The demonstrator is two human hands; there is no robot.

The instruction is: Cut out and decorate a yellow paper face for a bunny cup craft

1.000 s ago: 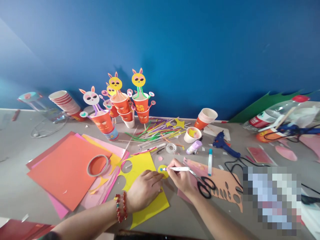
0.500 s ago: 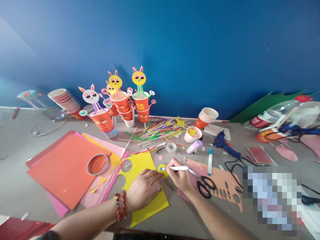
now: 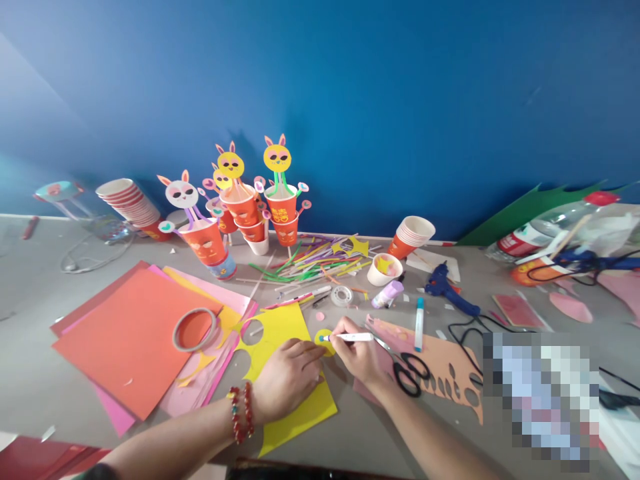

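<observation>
My right hand pinches a white marker, its tip on a small yellow paper disc. A blue spot shows on the disc at the tip. My left hand lies flat, fingers stretched, across a yellow sheet with round cut-outs; its fingertips reach the disc's near edge. Just right of my right hand are black-handled scissors, resting on pink and peach paper. A marker with a teal cap lies beyond the scissors.
Paper cups with animal-faced figures stand at the back. Stacked coloured sheets and a tape roll lie left. Pipe cleaners, a glue stick and a blue glue gun with a black cord are spread beyond my hands.
The marker and my right fingers have shifted very slightly on the disc. My left hand keeps its place, and the view has barely moved.
</observation>
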